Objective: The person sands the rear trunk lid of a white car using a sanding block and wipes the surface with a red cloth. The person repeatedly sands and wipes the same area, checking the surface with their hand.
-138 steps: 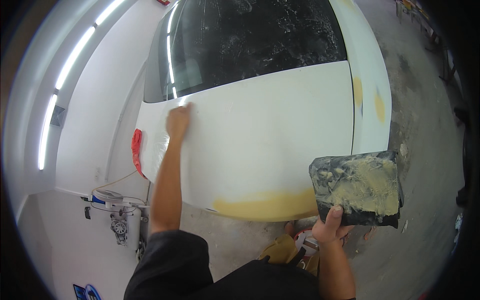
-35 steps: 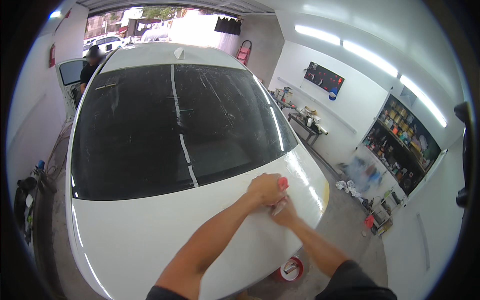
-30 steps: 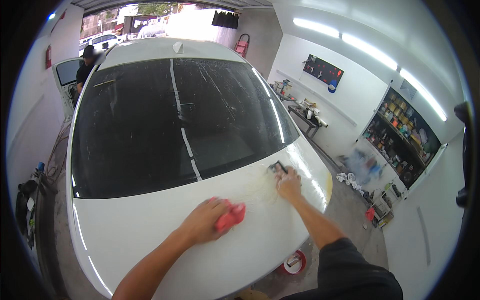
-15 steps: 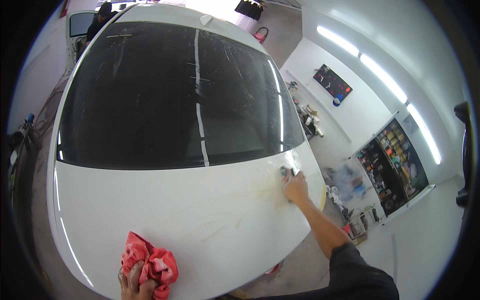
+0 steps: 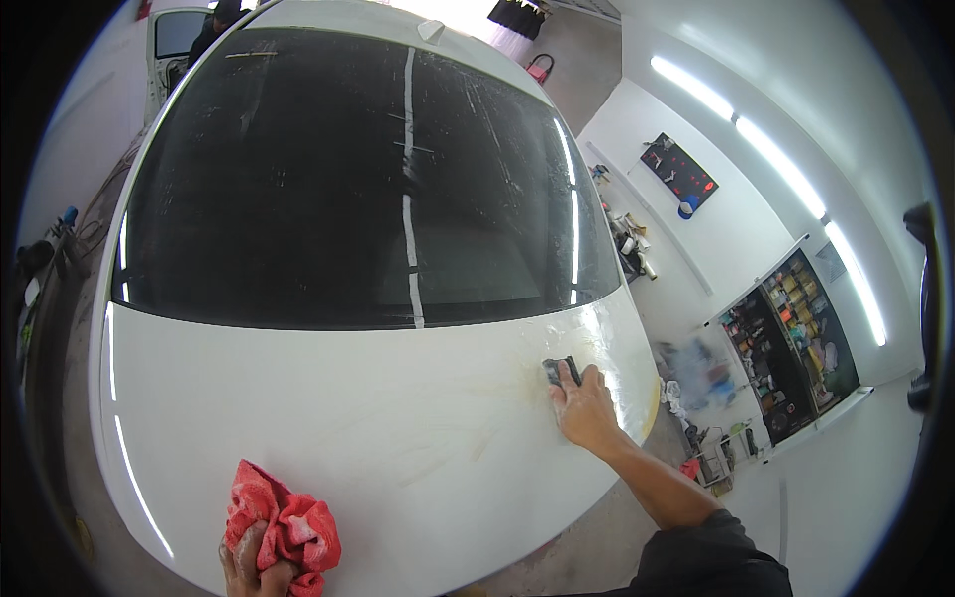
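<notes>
A white car's trunk lid (image 5: 328, 408) spreads out below its dark rear window (image 5: 288, 189). At the lower left, my left hand (image 5: 254, 567) is closed around a crumpled red cloth (image 5: 284, 522), resting on the white paint. Farther out on the right, my right hand (image 5: 587, 410) grips a small dark grey sanding block (image 5: 562, 371), pressed flat on the panel a little below the window's lower right corner. Wet, shiny patches and faint yellowish streaks mark the paint around the block. The underside of the block is hidden.
Shelves with several bottles and cans (image 5: 796, 328) stand against the right wall, near a dark tool board (image 5: 679, 174). A person (image 5: 214, 30) is by an open car door at the far left. Hoses and equipment (image 5: 50, 249) line the left wall.
My right hand has pulled the sanding block nearer to me and slightly left across the panel. My left hand keeps hold of the red cloth. The view has shifted a little.
</notes>
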The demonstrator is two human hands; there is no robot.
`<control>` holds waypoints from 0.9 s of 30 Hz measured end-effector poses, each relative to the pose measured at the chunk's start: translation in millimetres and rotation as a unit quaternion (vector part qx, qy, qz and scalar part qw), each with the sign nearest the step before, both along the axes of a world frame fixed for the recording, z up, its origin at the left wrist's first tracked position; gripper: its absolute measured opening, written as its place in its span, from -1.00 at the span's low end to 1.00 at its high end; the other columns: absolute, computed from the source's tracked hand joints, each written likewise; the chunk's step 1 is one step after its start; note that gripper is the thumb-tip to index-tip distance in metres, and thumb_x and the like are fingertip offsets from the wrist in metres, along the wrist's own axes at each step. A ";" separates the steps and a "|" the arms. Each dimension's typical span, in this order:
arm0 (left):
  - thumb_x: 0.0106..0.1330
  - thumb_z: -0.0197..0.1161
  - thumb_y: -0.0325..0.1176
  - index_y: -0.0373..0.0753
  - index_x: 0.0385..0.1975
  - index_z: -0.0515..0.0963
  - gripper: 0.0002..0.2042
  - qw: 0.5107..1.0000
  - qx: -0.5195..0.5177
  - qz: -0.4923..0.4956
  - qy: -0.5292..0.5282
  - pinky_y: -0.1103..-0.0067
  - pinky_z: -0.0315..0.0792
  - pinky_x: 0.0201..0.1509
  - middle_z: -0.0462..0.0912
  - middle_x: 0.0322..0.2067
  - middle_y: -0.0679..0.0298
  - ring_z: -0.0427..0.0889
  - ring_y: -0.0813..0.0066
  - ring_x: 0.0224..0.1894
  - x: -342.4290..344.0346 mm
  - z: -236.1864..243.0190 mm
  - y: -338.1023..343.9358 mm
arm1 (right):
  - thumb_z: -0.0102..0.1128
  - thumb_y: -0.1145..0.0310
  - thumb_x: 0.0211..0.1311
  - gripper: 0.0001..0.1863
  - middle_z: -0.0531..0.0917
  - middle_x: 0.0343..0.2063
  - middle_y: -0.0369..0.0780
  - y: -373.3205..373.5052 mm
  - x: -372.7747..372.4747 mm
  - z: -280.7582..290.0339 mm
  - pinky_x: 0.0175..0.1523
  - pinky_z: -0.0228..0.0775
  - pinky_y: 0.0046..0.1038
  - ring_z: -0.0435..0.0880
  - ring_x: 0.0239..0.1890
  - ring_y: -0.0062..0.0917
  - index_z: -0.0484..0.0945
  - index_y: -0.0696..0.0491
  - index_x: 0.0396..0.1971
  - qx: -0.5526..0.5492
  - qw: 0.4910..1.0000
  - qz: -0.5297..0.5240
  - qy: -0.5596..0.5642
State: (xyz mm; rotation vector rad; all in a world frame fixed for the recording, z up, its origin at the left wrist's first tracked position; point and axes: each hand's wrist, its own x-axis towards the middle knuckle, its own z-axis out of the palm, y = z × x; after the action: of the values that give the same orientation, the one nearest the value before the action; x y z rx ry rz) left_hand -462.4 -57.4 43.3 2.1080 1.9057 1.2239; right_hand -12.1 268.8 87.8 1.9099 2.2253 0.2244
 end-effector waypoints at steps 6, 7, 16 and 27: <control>0.02 0.54 -0.46 -0.14 -0.23 0.43 -0.60 0.999 0.018 0.038 0.007 -0.02 0.43 0.23 0.45 0.23 -0.05 0.45 -0.31 0.24 5.8 -9.0 1.5 | -0.08 0.03 0.52 -0.41 0.40 0.05 0.15 4.7 3.6 -0.6 0.12 0.41 0.05 0.44 0.14 0.09 0.42 0.10 0.35 0.012 1.000 0.013 -0.017; -0.05 0.55 -0.46 -0.13 -0.26 0.41 -0.57 0.998 0.016 0.067 0.014 0.00 0.43 0.18 0.46 0.21 -0.04 0.47 -0.29 0.19 7.4 -12.3 0.9 | -0.09 0.04 0.52 -0.42 0.40 0.06 0.15 6.1 5.2 -0.2 0.12 0.41 0.05 0.44 0.13 0.08 0.41 0.10 0.36 0.055 0.998 0.022 0.000; -0.13 0.52 -0.46 -0.12 -0.34 0.39 -0.59 0.995 0.026 0.097 -0.005 0.01 0.45 0.12 0.49 0.17 -0.07 0.52 -0.31 0.12 7.1 -27.3 -6.5 | 0.09 0.06 0.45 -0.42 0.40 -0.02 0.11 9.6 25.0 4.6 0.06 0.42 0.04 0.45 0.08 0.06 0.44 0.02 0.37 0.093 0.995 0.014 0.026; 0.09 0.53 -0.47 -0.15 -0.18 0.47 -0.63 0.998 0.047 0.030 -0.018 -0.02 0.43 0.28 0.44 0.25 -0.06 0.43 -0.31 0.30 3.1 -8.5 -2.0 | -0.04 0.03 0.51 -0.39 0.34 0.10 0.18 11.1 10.3 5.1 0.22 0.38 0.06 0.41 0.17 0.10 0.38 0.11 0.39 0.033 0.998 0.002 0.050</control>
State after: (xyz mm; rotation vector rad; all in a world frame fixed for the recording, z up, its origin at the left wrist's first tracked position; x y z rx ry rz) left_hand -459.3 -59.4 34.8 2.0705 1.9469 1.3790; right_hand -1.8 279.9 93.0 1.9928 2.3134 0.2104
